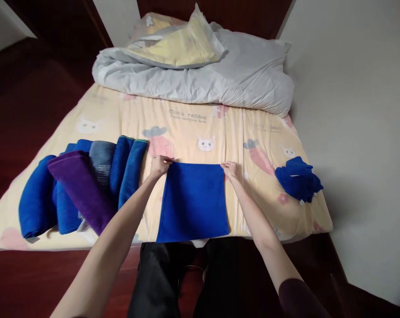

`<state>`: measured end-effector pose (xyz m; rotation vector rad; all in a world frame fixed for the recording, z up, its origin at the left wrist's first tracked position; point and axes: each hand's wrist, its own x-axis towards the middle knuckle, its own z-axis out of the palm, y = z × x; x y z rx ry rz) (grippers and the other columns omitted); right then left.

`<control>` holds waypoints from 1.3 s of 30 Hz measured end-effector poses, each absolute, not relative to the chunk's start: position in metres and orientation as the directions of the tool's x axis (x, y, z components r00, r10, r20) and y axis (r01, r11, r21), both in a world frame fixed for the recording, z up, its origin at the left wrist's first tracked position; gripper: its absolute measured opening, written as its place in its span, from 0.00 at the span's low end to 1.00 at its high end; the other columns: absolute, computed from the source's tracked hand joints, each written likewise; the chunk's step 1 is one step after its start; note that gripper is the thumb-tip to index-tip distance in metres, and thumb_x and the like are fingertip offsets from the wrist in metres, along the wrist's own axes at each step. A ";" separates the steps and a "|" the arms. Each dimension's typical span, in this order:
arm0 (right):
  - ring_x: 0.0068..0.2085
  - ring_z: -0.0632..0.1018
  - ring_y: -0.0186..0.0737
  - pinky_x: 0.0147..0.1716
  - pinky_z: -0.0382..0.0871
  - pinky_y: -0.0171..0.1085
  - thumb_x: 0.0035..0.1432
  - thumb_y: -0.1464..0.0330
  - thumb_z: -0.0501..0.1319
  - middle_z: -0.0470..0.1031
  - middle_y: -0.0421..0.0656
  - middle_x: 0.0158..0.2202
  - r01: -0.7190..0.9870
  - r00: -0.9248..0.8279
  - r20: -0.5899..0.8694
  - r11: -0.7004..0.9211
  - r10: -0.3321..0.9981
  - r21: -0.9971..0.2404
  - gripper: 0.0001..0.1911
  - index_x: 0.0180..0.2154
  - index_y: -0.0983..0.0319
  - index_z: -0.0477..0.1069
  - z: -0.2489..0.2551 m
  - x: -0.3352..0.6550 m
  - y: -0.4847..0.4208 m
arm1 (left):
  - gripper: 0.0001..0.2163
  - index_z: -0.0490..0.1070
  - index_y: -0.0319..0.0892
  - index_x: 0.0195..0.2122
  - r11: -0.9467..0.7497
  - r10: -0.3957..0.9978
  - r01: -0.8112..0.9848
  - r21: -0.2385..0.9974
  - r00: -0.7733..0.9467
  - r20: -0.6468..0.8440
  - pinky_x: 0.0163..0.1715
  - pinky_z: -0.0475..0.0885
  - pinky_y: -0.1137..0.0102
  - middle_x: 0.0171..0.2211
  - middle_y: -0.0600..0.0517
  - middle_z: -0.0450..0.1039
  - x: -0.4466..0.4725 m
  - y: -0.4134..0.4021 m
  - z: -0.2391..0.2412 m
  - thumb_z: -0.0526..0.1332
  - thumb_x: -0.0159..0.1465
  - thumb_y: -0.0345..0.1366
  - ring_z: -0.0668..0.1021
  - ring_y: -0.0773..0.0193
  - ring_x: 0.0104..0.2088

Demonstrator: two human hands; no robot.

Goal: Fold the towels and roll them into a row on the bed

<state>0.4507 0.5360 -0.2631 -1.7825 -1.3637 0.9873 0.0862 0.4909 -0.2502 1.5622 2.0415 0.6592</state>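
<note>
A square blue towel [196,201] lies spread at the front edge of the bed, its near side reaching that edge. My left hand [160,166] pinches its far left corner. At the far right corner, my right hand [229,168] has the cloth between thumb and fingers. Left of my left arm rest several rolled or folded towels, mostly blue; a purple towel [79,187] lies slantwise over them, and a grey-blue towel [103,161] sits among them. Over on the right is a crumpled blue cloth bundle [299,179].
The bed [186,132] has a yellow sheet with rabbits and carrots. Across its far end lies a rolled grey-white quilt [186,86], with a yellow pillow [183,46] on top. A white wall [362,132] runs along the right side. Dark red floor [24,115] shows at left.
</note>
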 end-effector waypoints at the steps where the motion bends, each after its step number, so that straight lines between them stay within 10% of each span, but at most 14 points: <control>1: 0.40 0.85 0.45 0.41 0.79 0.37 0.52 0.72 0.66 0.85 0.47 0.35 0.476 0.156 -0.163 -0.219 0.974 -0.851 0.02 0.29 0.63 0.79 -0.263 0.450 0.536 | 0.11 0.84 0.40 0.41 0.247 0.967 0.742 0.623 -0.231 -0.108 0.45 0.76 0.64 0.38 0.44 0.84 0.085 0.491 -0.252 0.66 0.59 0.35 0.83 0.53 0.39; 14: 0.34 0.82 0.39 0.40 0.76 0.36 0.51 0.76 0.69 0.81 0.40 0.29 0.628 0.038 -0.228 -0.200 0.973 -0.752 0.06 0.33 0.60 0.79 -0.257 0.453 0.546 | 0.07 0.80 0.43 0.35 0.063 0.981 0.866 0.496 0.038 -0.191 0.45 0.74 0.67 0.32 0.48 0.81 0.076 0.507 -0.257 0.67 0.55 0.34 0.81 0.52 0.40; 20: 0.60 0.75 0.52 0.64 0.65 0.52 0.66 0.71 0.59 0.79 0.54 0.54 0.847 -0.023 0.104 0.075 0.994 -0.527 0.17 0.54 0.62 0.78 -0.245 0.423 0.535 | 0.17 0.74 0.35 0.55 0.148 0.978 0.871 0.469 -0.199 0.061 0.61 0.65 0.50 0.55 0.33 0.75 0.117 0.503 -0.243 0.54 0.69 0.34 0.73 0.41 0.60; 24: 0.74 0.57 0.51 0.72 0.49 0.54 0.73 0.60 0.53 0.59 0.50 0.72 0.818 -0.367 0.168 0.403 0.915 -0.410 0.28 0.69 0.60 0.62 -0.253 0.391 0.480 | 0.24 0.66 0.39 0.66 -0.167 0.979 0.833 0.528 0.076 0.190 0.71 0.51 0.51 0.70 0.38 0.61 0.161 0.465 -0.258 0.53 0.71 0.43 0.59 0.45 0.72; 34: 0.77 0.47 0.52 0.74 0.36 0.60 0.75 0.57 0.44 0.47 0.57 0.75 0.921 -0.234 0.052 0.238 0.971 -0.307 0.35 0.73 0.74 0.51 -0.262 0.399 0.477 | 0.33 0.54 0.25 0.72 -0.046 0.990 0.874 0.484 -0.023 0.137 0.74 0.42 0.49 0.74 0.34 0.46 0.172 0.445 -0.280 0.49 0.73 0.46 0.47 0.46 0.76; 39: 0.77 0.45 0.45 0.76 0.38 0.54 0.75 0.57 0.44 0.45 0.49 0.76 0.809 -0.494 0.109 0.502 0.862 -0.304 0.34 0.74 0.68 0.47 -0.258 0.385 0.373 | 0.31 0.51 0.31 0.74 -0.154 0.981 0.895 0.419 0.086 0.176 0.74 0.44 0.50 0.75 0.39 0.44 0.201 0.338 -0.277 0.46 0.75 0.44 0.47 0.50 0.76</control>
